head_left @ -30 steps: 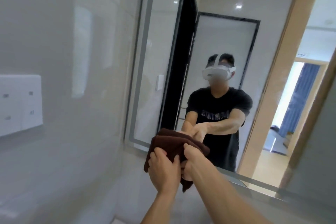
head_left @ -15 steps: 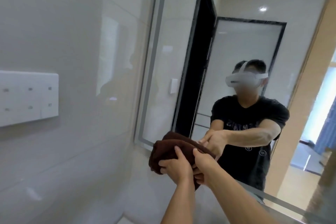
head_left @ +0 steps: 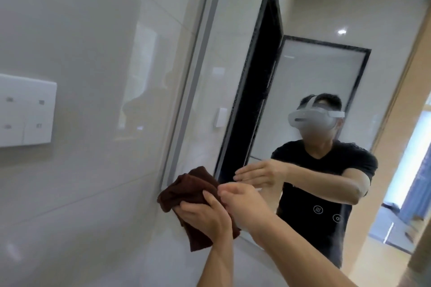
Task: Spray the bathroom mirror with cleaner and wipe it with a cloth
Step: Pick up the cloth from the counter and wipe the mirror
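A dark brown cloth (head_left: 186, 191) is bunched against the lower left corner of the bathroom mirror (head_left: 233, 30). My left hand (head_left: 205, 216) grips the cloth from below. My right hand (head_left: 242, 202) sits just right of the cloth with its fingers stretched out, and I cannot tell if it touches the cloth. Its reflection in the glass shows a flat hand holding nothing. No spray bottle is in view.
A white switch panel (head_left: 25, 112) is fixed to the glossy tiled wall (head_left: 93, 30) left of the mirror. The mirror's grey frame (head_left: 196, 77) runs up beside the cloth. The glass reflects a person with a headset, a black door frame and a lit doorway.
My right hand has come off the cloth and opened. My left hand keeps hold of the cloth. The view has swung, so the mirror's left edge and the hands now sit further right.
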Demonstrator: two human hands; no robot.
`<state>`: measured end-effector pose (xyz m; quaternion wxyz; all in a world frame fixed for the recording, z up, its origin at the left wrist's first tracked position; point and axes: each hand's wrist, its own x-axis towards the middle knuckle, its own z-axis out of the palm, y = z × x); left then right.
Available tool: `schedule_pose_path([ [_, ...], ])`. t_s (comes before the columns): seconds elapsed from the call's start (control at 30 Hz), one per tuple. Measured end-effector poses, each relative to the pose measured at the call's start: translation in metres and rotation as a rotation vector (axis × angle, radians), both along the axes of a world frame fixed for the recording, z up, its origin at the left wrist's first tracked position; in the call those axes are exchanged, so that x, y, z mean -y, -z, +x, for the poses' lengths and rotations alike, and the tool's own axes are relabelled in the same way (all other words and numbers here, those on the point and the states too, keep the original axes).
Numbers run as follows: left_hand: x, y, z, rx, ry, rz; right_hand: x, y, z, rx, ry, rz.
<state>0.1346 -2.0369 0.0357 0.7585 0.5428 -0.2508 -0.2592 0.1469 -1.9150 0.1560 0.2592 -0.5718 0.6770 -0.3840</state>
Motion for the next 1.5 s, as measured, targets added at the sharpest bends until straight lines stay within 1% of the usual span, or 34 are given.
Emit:
schedule_pose_path([
  [0.07,0.005,0.006,0.005,0.081,-0.013,-0.028,0.007,-0.008,0.008,-0.02,-0.041,-0.066],
  [0.17,0.019,0.002,0.03,0.21,0.028,-0.123,0.018,-0.021,0.015,-0.061,-0.069,-0.069],
  [0.23,0.031,-0.017,0.047,0.293,0.053,-0.184,0.027,-0.029,0.018,-0.087,-0.065,-0.125],
  [0.3,0.039,-0.039,0.053,0.359,0.036,-0.194,0.032,-0.039,0.02,-0.116,-0.06,-0.198],
  [0.4,0.042,-0.059,0.05,0.371,0.01,-0.195,0.03,-0.062,0.02,-0.148,-0.054,-0.305],
  [0.47,0.042,-0.075,0.049,0.426,0.005,-0.278,0.029,-0.081,0.016,-0.195,-0.058,-0.402],
  [0.57,0.044,-0.135,0.056,0.573,0.012,-0.526,0.034,-0.109,0.009,-0.22,-0.047,-0.53],
  [0.63,0.043,-0.191,0.058,0.59,0.034,-0.659,0.031,-0.127,0.005,-0.258,-0.016,-0.632],
  [0.73,0.042,-0.259,0.058,0.534,0.061,-0.732,0.021,-0.155,-0.008,-0.361,0.063,-0.786],
  [0.8,0.039,-0.286,0.055,0.572,0.064,-0.779,0.015,-0.172,-0.021,-0.422,0.102,-0.854],
  [0.87,0.036,-0.296,0.053,0.703,0.006,-0.803,0.012,-0.184,-0.033,-0.5,0.16,-0.906],
  [0.93,0.04,-0.297,0.056,0.835,-0.076,-0.8,0.016,-0.192,-0.041,-0.628,0.225,-0.94],
  [1.03,0.051,-0.292,0.063,0.914,-0.101,-0.801,0.031,-0.201,-0.04,-0.938,0.292,-0.954],
  [1.07,0.053,-0.29,0.065,0.92,-0.083,-0.812,0.038,-0.205,-0.035,-0.988,0.299,-0.951],
  [1.13,0.054,-0.288,0.066,0.919,-0.041,-0.856,0.053,-0.213,-0.022,-1.004,0.333,-0.935],
  [1.2,0.055,-0.286,0.068,0.93,-0.024,-0.896,0.064,-0.225,-0.008,-0.978,0.405,-0.923],
  [1.27,0.06,-0.282,0.072,0.954,-0.077,-0.839,0.071,-0.237,0.002,-0.987,0.459,-0.885],
  [1.3,0.063,-0.279,0.074,0.929,-0.11,-0.753,0.072,-0.241,0.004,-0.994,0.473,-0.864],
  [1.37,0.063,-0.277,0.076,0.813,-0.151,-0.533,0.073,-0.244,0.006,-0.999,0.491,-0.847],
  [1.43,0.059,-0.278,0.073,0.783,-0.171,-0.378,0.073,-0.241,0.008,-1.022,0.498,-0.864],
  [1.5,0.053,-0.284,0.068,0.832,-0.218,-0.371,0.072,-0.239,0.011,-1.053,0.49,-0.864],
])
